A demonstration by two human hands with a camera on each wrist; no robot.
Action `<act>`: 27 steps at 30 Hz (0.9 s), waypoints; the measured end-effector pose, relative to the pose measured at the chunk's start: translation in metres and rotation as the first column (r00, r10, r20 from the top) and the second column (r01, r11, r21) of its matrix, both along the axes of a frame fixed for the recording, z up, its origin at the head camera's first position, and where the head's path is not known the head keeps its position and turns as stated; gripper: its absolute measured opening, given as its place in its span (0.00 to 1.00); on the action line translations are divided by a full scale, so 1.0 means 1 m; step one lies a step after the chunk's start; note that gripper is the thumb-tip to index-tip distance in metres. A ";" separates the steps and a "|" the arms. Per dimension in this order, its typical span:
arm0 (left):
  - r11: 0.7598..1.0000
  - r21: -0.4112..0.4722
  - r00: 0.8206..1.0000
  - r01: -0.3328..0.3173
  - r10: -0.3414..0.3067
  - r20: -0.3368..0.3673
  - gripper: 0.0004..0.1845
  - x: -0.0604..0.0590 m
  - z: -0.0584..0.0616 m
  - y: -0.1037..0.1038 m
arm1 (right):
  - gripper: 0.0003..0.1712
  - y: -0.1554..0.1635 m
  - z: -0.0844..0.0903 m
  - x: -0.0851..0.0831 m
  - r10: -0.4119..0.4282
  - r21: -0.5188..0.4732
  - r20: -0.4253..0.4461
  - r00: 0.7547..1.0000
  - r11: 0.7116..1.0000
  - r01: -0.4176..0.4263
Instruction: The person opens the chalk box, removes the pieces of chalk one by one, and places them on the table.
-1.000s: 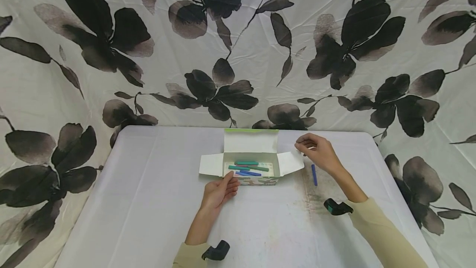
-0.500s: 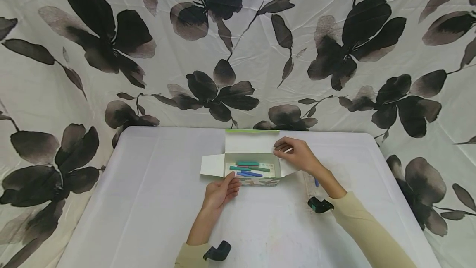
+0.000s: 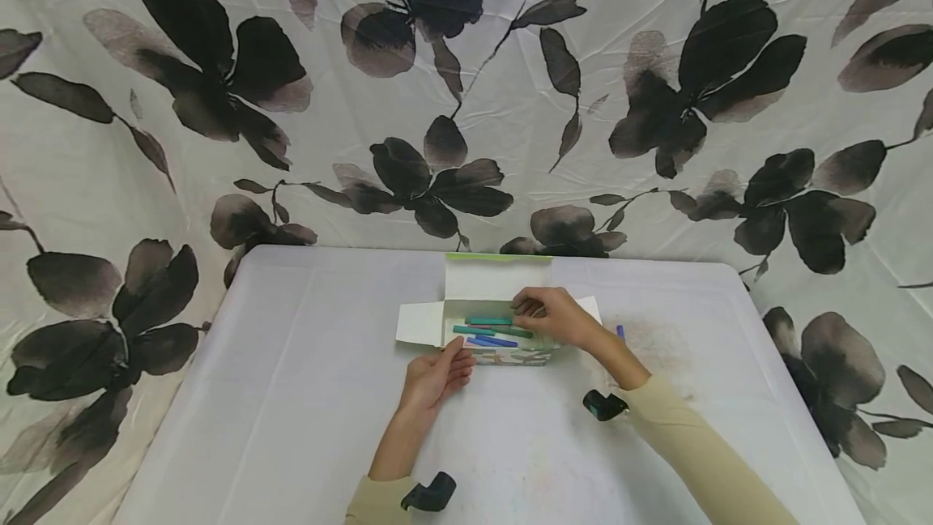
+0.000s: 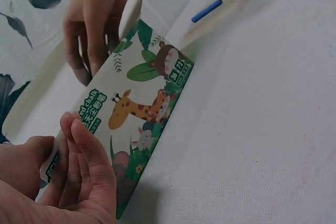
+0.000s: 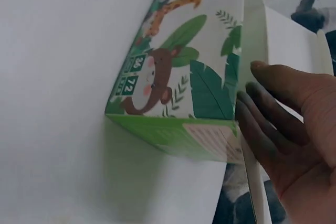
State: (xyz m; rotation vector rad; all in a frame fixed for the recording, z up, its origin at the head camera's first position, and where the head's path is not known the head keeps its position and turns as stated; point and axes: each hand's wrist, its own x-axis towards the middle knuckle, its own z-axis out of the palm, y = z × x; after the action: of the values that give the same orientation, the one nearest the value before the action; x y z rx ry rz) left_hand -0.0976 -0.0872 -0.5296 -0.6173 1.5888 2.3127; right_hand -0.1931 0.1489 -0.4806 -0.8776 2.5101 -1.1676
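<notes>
White cloth covers the table (image 3: 291,395), where, nearest, the left hand (image 3: 432,379) pinches the front wall of an uncovered, animal-printed white-and-green cardboard box (image 4: 137,113) by its left corner, seemingly to steady it. Slim teal, green and blue sticks (image 3: 481,330) lie inside, apparently contained by its walls. One loose blue stick (image 4: 207,11) lies beyond the right end, toward the table's right edge. The right hand (image 3: 551,317) reaches over that end, thumb and fingertips apart, nothing visible between them. Near the table's far edge, the white cardboard lid (image 3: 498,278) tilts back, leaving the mouth accessible.
</notes>
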 end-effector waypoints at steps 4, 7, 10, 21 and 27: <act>1.000 0.006 1.000 0.001 -0.001 -0.005 0.22 0.000 0.000 0.000 | 0.14 -0.008 -0.006 -0.001 0.060 0.035 0.000 0.998 0.998 -0.060; 1.000 0.014 1.000 0.003 -0.003 -0.008 0.20 0.001 -0.001 -0.001 | 0.12 -0.014 -0.011 -0.002 0.107 0.061 0.003 0.994 0.992 -0.107; 1.000 0.020 1.000 0.000 0.000 -0.012 0.20 0.001 0.000 -0.001 | 0.10 -0.021 -0.014 -0.003 0.145 0.098 0.001 0.989 0.985 -0.144; 1.000 0.008 1.000 -0.003 0.003 -0.013 0.22 0.002 0.000 0.000 | 0.04 -0.037 -0.011 0.000 0.145 0.313 0.009 0.989 0.939 -0.140; 1.000 0.000 1.000 -0.008 0.008 -0.016 0.24 0.002 0.000 0.001 | 0.05 -0.040 -0.009 -0.001 0.135 0.324 0.011 0.991 0.937 -0.132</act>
State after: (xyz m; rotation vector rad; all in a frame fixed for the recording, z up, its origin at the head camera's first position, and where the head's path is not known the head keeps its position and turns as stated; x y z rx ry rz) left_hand -0.0958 -0.0866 -0.5296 -0.6074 1.5958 2.3292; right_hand -0.1937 0.1085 -0.4897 -0.9460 2.5052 -0.6818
